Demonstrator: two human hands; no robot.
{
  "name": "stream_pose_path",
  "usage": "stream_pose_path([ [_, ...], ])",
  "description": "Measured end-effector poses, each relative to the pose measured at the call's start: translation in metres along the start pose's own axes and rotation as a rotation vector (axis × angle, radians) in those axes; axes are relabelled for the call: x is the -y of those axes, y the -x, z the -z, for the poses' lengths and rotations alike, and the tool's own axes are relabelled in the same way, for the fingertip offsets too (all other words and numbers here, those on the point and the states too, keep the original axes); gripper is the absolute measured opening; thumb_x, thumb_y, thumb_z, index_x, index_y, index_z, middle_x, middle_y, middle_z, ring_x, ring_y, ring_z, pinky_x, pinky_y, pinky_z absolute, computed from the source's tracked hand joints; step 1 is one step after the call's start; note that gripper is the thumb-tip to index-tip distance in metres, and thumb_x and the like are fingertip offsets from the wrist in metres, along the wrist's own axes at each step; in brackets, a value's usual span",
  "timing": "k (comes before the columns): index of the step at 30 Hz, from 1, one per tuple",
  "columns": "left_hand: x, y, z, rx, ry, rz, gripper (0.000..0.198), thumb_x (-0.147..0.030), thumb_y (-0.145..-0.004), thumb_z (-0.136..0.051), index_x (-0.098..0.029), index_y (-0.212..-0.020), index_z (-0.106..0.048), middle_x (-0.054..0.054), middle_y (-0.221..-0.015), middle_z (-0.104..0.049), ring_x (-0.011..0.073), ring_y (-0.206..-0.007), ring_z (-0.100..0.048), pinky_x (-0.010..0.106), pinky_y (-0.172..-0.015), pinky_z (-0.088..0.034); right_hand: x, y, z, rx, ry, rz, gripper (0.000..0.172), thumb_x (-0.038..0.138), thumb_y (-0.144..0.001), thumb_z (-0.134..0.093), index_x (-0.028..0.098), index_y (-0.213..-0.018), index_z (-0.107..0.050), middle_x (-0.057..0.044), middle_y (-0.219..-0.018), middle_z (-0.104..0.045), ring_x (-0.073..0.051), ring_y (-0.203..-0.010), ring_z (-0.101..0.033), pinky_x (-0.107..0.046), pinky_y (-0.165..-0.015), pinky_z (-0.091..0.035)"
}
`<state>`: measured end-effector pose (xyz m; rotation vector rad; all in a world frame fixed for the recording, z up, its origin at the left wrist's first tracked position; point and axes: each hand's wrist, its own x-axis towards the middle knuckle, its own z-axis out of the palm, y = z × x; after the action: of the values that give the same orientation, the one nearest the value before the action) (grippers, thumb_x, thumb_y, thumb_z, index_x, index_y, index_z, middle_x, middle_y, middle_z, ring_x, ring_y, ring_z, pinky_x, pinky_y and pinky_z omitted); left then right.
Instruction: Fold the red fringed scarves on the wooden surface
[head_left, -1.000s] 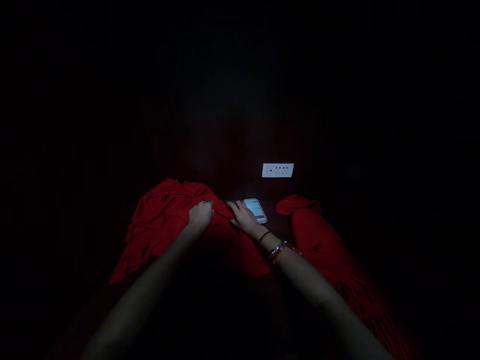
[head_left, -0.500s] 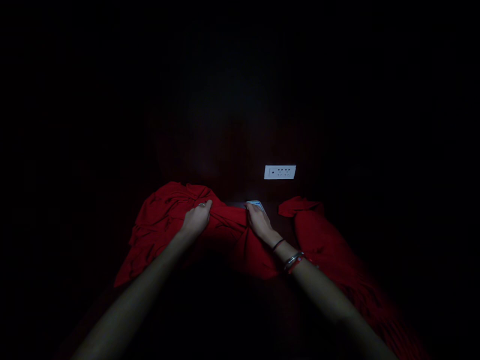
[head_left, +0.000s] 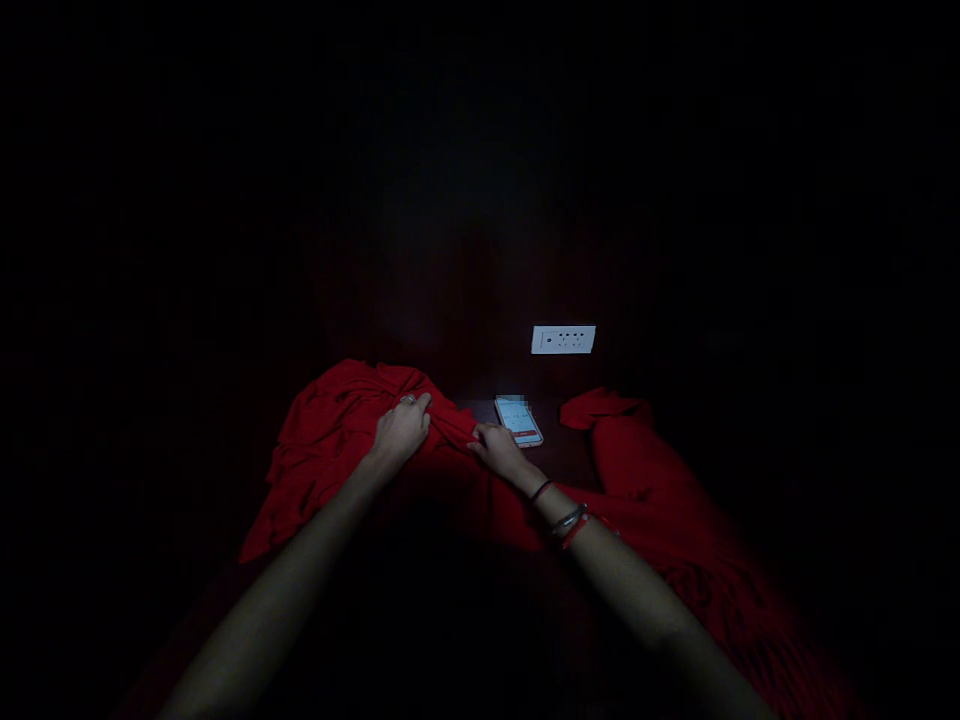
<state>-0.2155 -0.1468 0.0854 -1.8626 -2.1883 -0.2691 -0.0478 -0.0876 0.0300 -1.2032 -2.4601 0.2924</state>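
A large piece of red cloth (head_left: 330, 430) lies bunched in front of me, with folds spreading to the left and across the middle. My left hand (head_left: 403, 428), wearing a ring, is closed on the cloth with fingers pinched. Just to its right, my right hand (head_left: 499, 450) grips another part of the same cloth. Bracelets circle the right wrist. Beyond the right hand lies a phone (head_left: 519, 422) with its screen lit, apart from the fingers. What the cloth is exactly cannot be made out.
A white socket plate (head_left: 563, 340) is set on the dark upright surface behind. More red cloth (head_left: 645, 465) stretches down the right side. A dark reddish surface (head_left: 566, 460) shows around the phone. Everything further out is lost in darkness.
My right hand has moved left and toward me, pulling the cloth, so the phone it partly covered now shows. My left hand has barely moved.
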Motion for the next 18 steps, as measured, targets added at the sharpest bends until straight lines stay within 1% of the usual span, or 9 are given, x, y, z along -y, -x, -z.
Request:
stream_pose_path([
  [1,0.002,0.0,0.0,-0.002,-0.018,0.009,0.031,-0.023,-0.085,-0.028,-0.019,-0.109,-0.048,0.01,-0.102,-0.057,0.023,-0.085,-0.06,0.032,-0.069,-0.047,-0.003,-0.003,0.003,0.021,-0.11,-0.004,0.011,0.026,-0.078,-0.056,0.015,-0.078,-0.055,-0.002,-0.077,-0.058,-0.012,-0.07,-0.051,-0.023,-0.065,-0.035],
  [3,0.006,-0.002,-0.001,0.0,-0.046,0.007,0.032,-0.023,-0.084,-0.028,-0.019,-0.11,-0.047,0.01,-0.103,-0.057,0.023,-0.085,-0.06,0.032,-0.068,-0.047,-0.009,-0.006,0.011,0.052,-0.31,0.012,0.017,0.028,-0.072,-0.062,0.016,-0.069,-0.051,0.003,-0.064,-0.052,-0.009,-0.059,-0.045,-0.02,-0.056,-0.032],
  [5,0.009,-0.005,-0.002,0.005,-0.055,-0.018,0.032,-0.022,-0.084,-0.029,-0.018,-0.109,-0.048,0.011,-0.104,-0.056,0.0229,-0.086,-0.06,0.032,-0.069,-0.047,-0.014,-0.01,0.022,0.088,-0.464,0.04,0.025,0.028,-0.064,-0.067,0.016,-0.061,-0.046,0.006,-0.056,-0.045,-0.007,-0.053,-0.039,-0.019,-0.051,-0.028],
  [7,0.01,-0.007,-0.001,-0.005,-0.045,-0.038,0.031,-0.022,-0.084,-0.03,-0.018,-0.108,-0.048,0.01,-0.105,-0.056,0.0228,-0.087,-0.06,0.032,-0.069,-0.047,-0.019,-0.014,0.036,0.126,-0.575,0.058,0.028,0.027,-0.058,-0.07,0.016,-0.058,-0.044,0.008,-0.054,-0.042,-0.006,-0.051,-0.037,-0.018,-0.049,-0.027],
  [10,0.01,-0.008,0.002,-0.049,-0.026,-0.057,0.031,-0.022,-0.084,-0.029,-0.017,-0.107,-0.049,0.011,-0.106,-0.056,0.0232,-0.089,-0.059,0.032,-0.07,-0.047,-0.022,-0.022,0.065,0.166,-0.662,0.069,0.027,0.026,-0.054,-0.071,0.016,-0.064,-0.048,0.007,-0.056,-0.044,-0.006,-0.051,-0.038,-0.018,-0.049,-0.028],
  [12,0.009,-0.006,0.006,-0.067,-0.021,-0.066,0.031,-0.021,-0.084,-0.03,-0.017,-0.107,-0.049,0.011,-0.107,-0.056,0.0235,-0.089,-0.059,0.032,-0.07,-0.047,-0.021,-0.025,0.084,0.172,-0.638,0.071,0.025,0.027,-0.056,-0.069,0.015,-0.07,-0.052,0.007,-0.057,-0.046,-0.006,-0.051,-0.039,-0.019,-0.05,-0.03],
  [14,0.007,-0.004,0.01,-0.069,-0.023,-0.064,0.031,-0.02,-0.082,-0.032,-0.017,-0.108,-0.048,0.011,-0.107,-0.056,0.0235,-0.089,-0.059,0.032,-0.07,-0.047,-0.019,-0.022,0.096,0.122,-0.5,0.089,0.018,0.022,-0.061,-0.065,0.013,-0.072,-0.055,0.005,-0.06,-0.048,-0.008,-0.054,-0.042,-0.02,-0.053,-0.032],
  [16,0.005,-0.002,0.011,-0.065,-0.023,-0.032,0.032,-0.02,-0.081,-0.033,-0.017,-0.109,-0.048,0.011,-0.107,-0.056,0.0235,-0.088,-0.059,0.032,-0.07,-0.047,-0.015,-0.013,0.095,0.03,-0.278,0.127,0.01,0.012,-0.064,-0.058,0.013,-0.074,-0.057,0.001,-0.068,-0.052,-0.01,-0.063,-0.046,-0.021,-0.06,-0.035],
  [18,0.001,-0.002,0.011,-0.067,-0.006,0.028,0.032,-0.021,-0.081,-0.033,-0.017,-0.108,-0.048,0.011,-0.106,-0.057,0.0236,-0.087,-0.059,0.032,-0.069,-0.047,-0.012,0.0,0.08,-0.042,-0.077,0.12,0.02,0.002,-0.065,-0.049,0.013,-0.079,-0.058,-0.004,-0.081,-0.056,-0.013,-0.074,-0.05,-0.023,-0.068,-0.037],
])
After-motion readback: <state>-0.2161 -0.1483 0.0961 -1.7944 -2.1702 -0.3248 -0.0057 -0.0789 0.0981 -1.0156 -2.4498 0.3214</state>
